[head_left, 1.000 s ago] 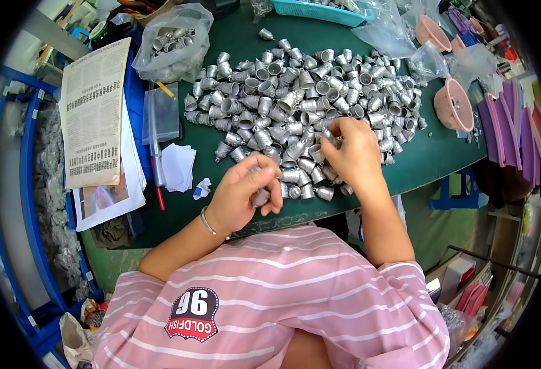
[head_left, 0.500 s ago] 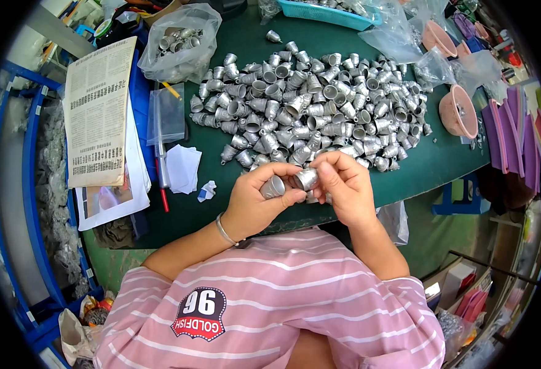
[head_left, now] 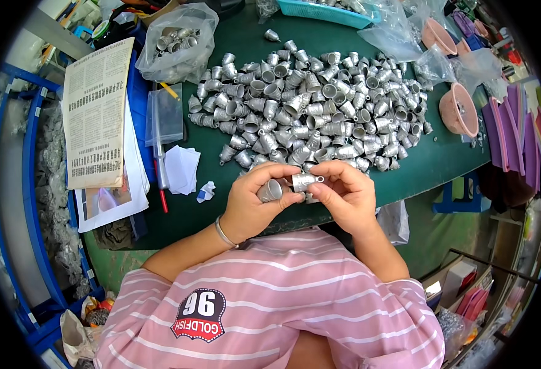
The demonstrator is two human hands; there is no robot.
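Observation:
Between both hands, at the near edge of the table, a small silver metal bell [head_left: 303, 181] lies sideways, its end loop pointing right. My left hand [head_left: 250, 195] pinches its left side with thumb and forefinger. A second metal bell [head_left: 270, 190] sits in the curl of the same hand, its open mouth showing. My right hand [head_left: 348, 194] is closed around the loop end of the first bell. Under the fingers another bit of silver metal shows, partly hidden. Just beyond my hands spreads a big heap of similar bells [head_left: 319, 111], lying every way.
A clear bag of bells [head_left: 178, 43] stands at the far left, near a newspaper [head_left: 96, 114]. White paper slips [head_left: 182, 169] and a red pen [head_left: 162, 194] lie left of my hands. A turquoise tray [head_left: 326, 13] is at the back; a pink bowl [head_left: 458, 111] sits right.
The bell between my hands has turned, so its loop now shows on the right. My right fingers have shifted around it; the left hand has barely moved.

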